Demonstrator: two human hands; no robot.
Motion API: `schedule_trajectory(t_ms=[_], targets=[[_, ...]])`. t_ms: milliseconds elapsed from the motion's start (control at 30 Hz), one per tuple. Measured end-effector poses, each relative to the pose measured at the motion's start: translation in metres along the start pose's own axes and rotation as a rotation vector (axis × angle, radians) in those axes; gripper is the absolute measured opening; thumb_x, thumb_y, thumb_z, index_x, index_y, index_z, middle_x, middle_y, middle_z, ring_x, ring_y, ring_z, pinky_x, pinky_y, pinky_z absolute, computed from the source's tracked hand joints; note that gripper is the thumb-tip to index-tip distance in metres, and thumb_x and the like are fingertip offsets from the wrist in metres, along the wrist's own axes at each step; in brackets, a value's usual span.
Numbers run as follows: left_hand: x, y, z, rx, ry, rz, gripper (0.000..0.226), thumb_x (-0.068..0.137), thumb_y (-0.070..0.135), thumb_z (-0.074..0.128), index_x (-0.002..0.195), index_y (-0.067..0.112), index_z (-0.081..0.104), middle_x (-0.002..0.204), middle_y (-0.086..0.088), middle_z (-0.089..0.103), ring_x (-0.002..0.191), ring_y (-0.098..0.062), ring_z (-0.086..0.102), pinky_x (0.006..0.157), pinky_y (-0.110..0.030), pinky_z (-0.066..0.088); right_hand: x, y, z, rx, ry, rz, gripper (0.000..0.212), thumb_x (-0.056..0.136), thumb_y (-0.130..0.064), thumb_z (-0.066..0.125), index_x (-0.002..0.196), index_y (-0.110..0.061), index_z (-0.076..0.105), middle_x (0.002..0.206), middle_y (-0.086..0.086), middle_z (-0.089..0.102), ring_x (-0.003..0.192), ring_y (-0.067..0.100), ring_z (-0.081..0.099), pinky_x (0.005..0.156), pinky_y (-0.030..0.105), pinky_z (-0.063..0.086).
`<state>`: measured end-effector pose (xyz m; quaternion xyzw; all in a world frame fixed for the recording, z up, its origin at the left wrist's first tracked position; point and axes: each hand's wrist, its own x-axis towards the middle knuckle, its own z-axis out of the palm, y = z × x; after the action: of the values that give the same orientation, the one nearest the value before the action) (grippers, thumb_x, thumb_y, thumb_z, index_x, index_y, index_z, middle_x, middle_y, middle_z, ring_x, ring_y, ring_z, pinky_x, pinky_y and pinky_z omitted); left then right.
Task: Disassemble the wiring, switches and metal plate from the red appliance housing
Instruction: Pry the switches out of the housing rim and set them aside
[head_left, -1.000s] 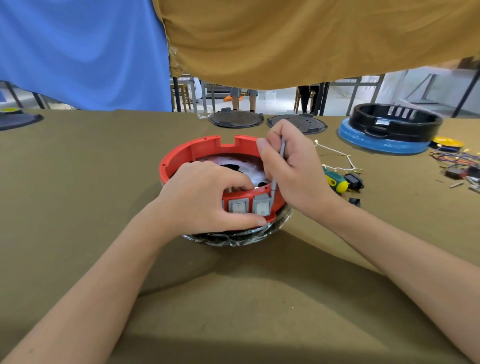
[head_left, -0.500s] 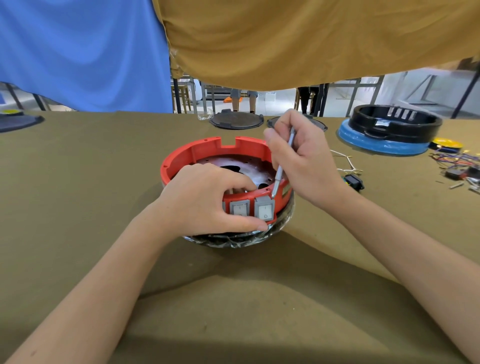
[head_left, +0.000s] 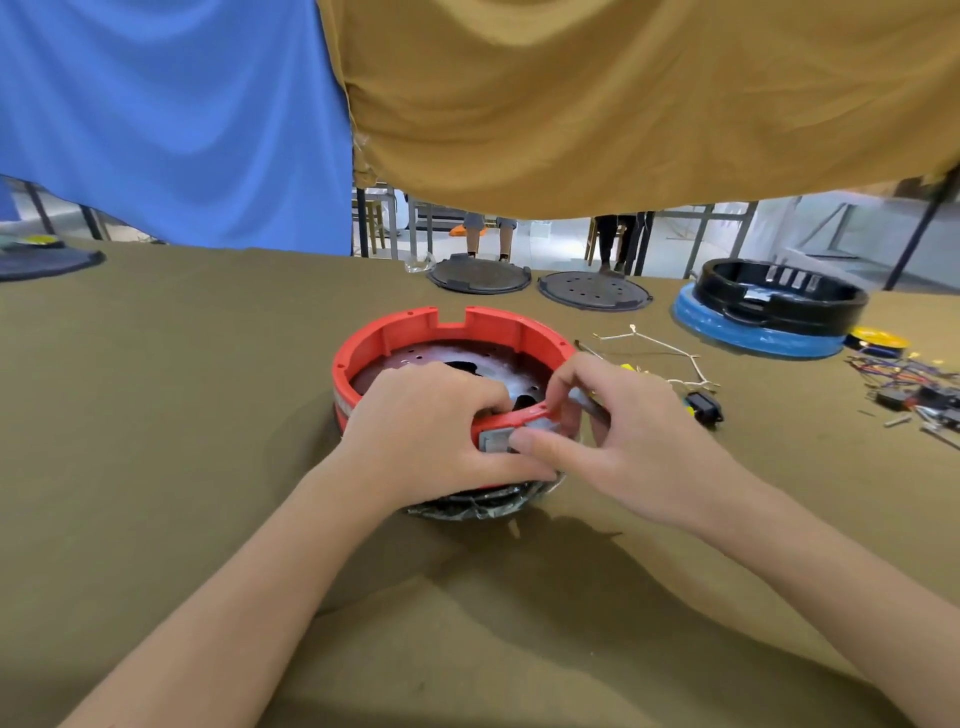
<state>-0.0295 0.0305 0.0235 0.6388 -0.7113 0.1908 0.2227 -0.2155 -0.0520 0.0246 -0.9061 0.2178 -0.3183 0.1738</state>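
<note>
While both hands (head_left: 524, 436) grip red housing (head_left: 395, 332) near rim, switch (head_left: 493, 440) pinched.

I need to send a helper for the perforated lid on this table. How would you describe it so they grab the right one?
Start at the red appliance housing in the middle of the olive table, then look past it to the far edge. Two dark round discs lie side by side there; take the right one, the perforated disc. Its top is dotted with small holes, while the plain disc has none.
</note>
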Motion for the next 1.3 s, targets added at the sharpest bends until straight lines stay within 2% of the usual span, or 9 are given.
schedule_trajectory(t_ms=[167, 300, 500, 733, 833, 900, 1033, 1167, 1300], targets=[[0.001, 0.003, 0.003, 0.093, 0.0, -0.085, 0.057, 0.069, 0.081, 0.038, 0.063, 0.024, 0.045, 0.051, 0.008, 0.045, 0.045, -0.003, 0.035, 0.044, -0.023, 0.017, -0.005, 0.005, 0.013, 0.037, 0.062, 0.101, 0.026, 0.08, -0.05, 0.072, 0.088, -0.029, 0.06, 0.074, -0.012, 0.065, 0.062, -0.001, 0.056, 0.055, 0.012, 0.039], [-0.001, -0.004, -0.003, -0.015, -0.122, 0.012, 0.039, 0.074, 0.069, 0.048, 0.077, 0.031, 0.053, 0.065, 0.013, 0.056, 0.059, -0.004, 0.049, 0.047, -0.019, 0.028, -0.005, 0.008, 0.021, -0.076, 0.014, 0.059, 0.02, 0.088, -0.039, 0.064, 0.09, -0.019, 0.064, 0.082, -0.007, 0.063, 0.073, 0.009, 0.056, 0.065, 0.029, 0.047], [0.0, -0.006, -0.004, -0.067, -0.171, -0.023, 0.031, 0.079, 0.066, 0.043, 0.087, 0.038, 0.054, 0.074, 0.018, 0.057, 0.067, -0.003, 0.048, 0.054, -0.026, 0.034, -0.003, 0.024, 0.007, 0.092, 0.241, 0.125, 0.021, 0.091, -0.028, 0.057, 0.08, -0.01, 0.056, 0.059, -0.001, 0.054, 0.05, 0.008, 0.041, 0.048, 0.021, 0.032], [-0.001, -0.009, -0.008, -0.194, -0.152, -0.088, 0.055, 0.07, 0.075, 0.058, 0.112, 0.04, 0.057, 0.101, 0.024, 0.06, 0.09, 0.004, 0.057, 0.078, -0.027, 0.051, 0.005, 0.063, 0.002, -0.297, -0.023, 0.455, 0.032, 0.092, -0.045, 0.059, 0.087, -0.014, 0.058, 0.082, 0.0, 0.062, 0.078, 0.021, 0.056, 0.067, 0.036, 0.044], [-0.004, -0.016, -0.016, -0.213, -0.243, -0.118, 0.042, 0.075, 0.063, 0.061, 0.11, 0.042, 0.057, 0.096, 0.025, 0.062, 0.089, 0.005, 0.058, 0.079, -0.032, 0.053, 0.006, 0.066, 0.0, -0.32, -0.002, 0.474, 0.03, 0.091, -0.047, 0.061, 0.105, -0.02, 0.055, 0.097, -0.004, 0.058, 0.088, 0.016, 0.054, 0.074, 0.033, 0.044], [-0.003, -0.017, -0.017, -0.221, -0.296, -0.125, 0.029, 0.082, 0.051, 0.066, 0.108, 0.039, 0.058, 0.092, 0.021, 0.066, 0.086, 0.0, 0.059, 0.079, -0.038, 0.051, 0.006, 0.063, -0.001, -0.146, 0.153, 0.407, 0.014, 0.097, -0.036, 0.055, 0.094, -0.022, 0.054, 0.086, -0.007, 0.055, 0.079, 0.012, 0.051, 0.065, 0.024, 0.038], [-0.001, -0.011, -0.014, -0.237, -0.285, -0.114, 0.029, 0.084, 0.049, 0.067, 0.111, 0.037, 0.062, 0.092, 0.02, 0.066, 0.085, -0.001, 0.058, 0.081, -0.036, 0.05, 0.008, 0.041, -0.007, 0.446, 0.404, 0.317, 0.035, 0.103, -0.028, 0.04, 0.086, -0.016, 0.068, 0.073, -0.002, 0.057, 0.066, 0.004, 0.053, 0.056, 0.018, 0.044], [-0.001, -0.007, -0.01, -0.267, -0.244, -0.105, 0.038, 0.083, 0.055, 0.067, 0.116, 0.036, 0.063, 0.098, 0.02, 0.068, 0.091, -0.005, 0.062, 0.082, -0.037, 0.052, 0.007, 0.025, -0.009, 0.613, 0.369, 0.212, 0.048, 0.106, -0.039, 0.036, 0.082, -0.011, 0.066, 0.071, 0.014, 0.052, 0.064, 0.014, 0.05, 0.056, 0.021, 0.044], [-0.002, -0.002, -0.008, -0.253, -0.209, -0.103, 0.034, 0.085, 0.056, 0.062, 0.114, 0.039, 0.062, 0.094, 0.022, 0.067, 0.087, -0.004, 0.061, 0.077, -0.037, 0.053, 0.002, 0.021, -0.004, 0.814, 0.301, 0.139, 0.035, 0.096, -0.041, 0.048, 0.078, -0.017, 0.066, 0.061, 0.002, 0.056, 0.054, 0.016, 0.051, 0.05, 0.024, 0.046]])
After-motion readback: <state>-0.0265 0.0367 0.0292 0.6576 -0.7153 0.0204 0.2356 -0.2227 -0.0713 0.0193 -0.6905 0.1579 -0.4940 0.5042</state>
